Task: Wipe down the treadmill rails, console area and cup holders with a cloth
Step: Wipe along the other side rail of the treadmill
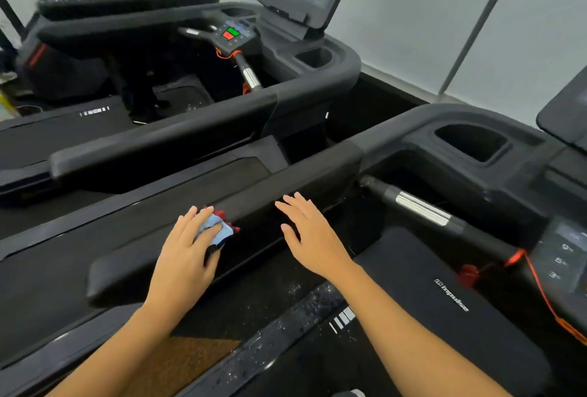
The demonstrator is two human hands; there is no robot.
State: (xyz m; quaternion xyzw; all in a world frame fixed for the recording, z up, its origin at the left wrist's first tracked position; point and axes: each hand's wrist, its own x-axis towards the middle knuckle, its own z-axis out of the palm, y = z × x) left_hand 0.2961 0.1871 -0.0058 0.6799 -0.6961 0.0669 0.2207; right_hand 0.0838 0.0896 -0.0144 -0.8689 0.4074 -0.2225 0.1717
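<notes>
My left hand [185, 250] squeezes the blue cloth [213, 229] down on the rail [165, 247] to rub it. My right hand [309, 237] lies flat and empty, steadying me.

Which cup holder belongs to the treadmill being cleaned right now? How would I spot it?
Start at the long black side rail where the left hand presses a light blue cloth. Follow that rail up and right to where it curves into the console. The cup holder is the deep dark pocket there, larger and nearer than the one on the next treadmill.
</notes>
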